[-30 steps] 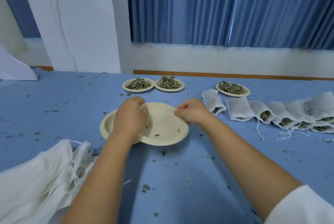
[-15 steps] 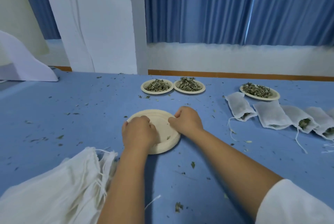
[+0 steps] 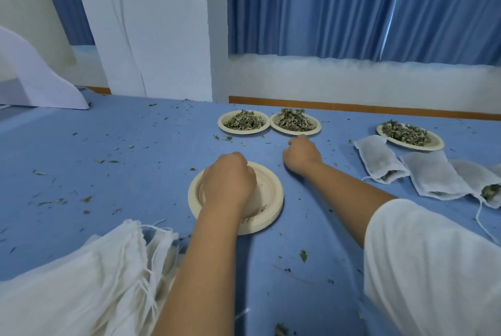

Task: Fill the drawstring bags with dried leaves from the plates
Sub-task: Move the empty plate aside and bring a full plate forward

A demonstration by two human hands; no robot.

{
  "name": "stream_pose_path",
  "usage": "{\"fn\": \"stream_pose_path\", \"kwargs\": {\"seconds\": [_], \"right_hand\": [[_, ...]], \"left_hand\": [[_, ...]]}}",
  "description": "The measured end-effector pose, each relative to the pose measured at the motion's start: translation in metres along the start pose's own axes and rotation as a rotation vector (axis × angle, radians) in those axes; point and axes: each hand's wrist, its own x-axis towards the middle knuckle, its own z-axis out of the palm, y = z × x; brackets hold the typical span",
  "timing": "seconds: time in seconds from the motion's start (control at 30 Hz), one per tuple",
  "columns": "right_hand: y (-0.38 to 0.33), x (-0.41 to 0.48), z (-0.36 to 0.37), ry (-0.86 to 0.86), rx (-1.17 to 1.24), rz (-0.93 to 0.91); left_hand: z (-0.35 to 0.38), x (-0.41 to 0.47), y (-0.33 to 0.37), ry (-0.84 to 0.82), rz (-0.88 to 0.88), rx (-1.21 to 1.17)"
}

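Heaped on three plates at the far side of the blue cloth (image 3: 108, 151): dried leaves (image 3: 294, 118), none in hand yet. Reaches with the right hand (image 3: 302, 155) toward the middle plate (image 3: 315, 129), fingertips just short of its near rim, no longer on the empty plate stack (image 3: 273, 200) as half a second ago. Fingers curled under; cannot tell whether pinching anything. Keeps the left hand (image 3: 229, 181) on the stack, fingers curled down over the far rim, apparently gripping it. Stack now sitting closer in than a second ago, near the heap of empty drawstring bags (image 3: 81, 281).

Reads as one plate emptied and set aside, with fresh supply being fetched; likely calls for drawing the full plate closer.

Further out: left plate (image 3: 222, 124) touching or almost touching the middle one, so risks a nudge and a spill. Right plate (image 3: 436, 145) well apart, just beside a row of filled bags (image 3: 379, 159) with strings trailing. Leaf crumbs (image 3: 303, 255) scattered over the cloth. Still wants an empty bag from the heap before any filling.
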Motion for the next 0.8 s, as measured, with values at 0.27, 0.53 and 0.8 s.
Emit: {"fn": "stream_pose_path", "kwargs": {"seconds": [0.27, 0.53, 0.8], "right_hand": [[0.020, 0.059, -0.006, -0.098, -0.236, 0.011], [0.025, 0.045, -0.006, 0.028, -0.267, -0.112], [0.038, -0.062, -0.037, -0.032, -0.250, -0.330]], "left_hand": [[0.009, 0.006, -0.004, 0.055, -0.004, -0.134], [0.009, 0.009, -0.007, 0.073, -0.021, -0.160], [0.011, -0.015, 0.024, 0.008, 0.112, -0.095]]}}
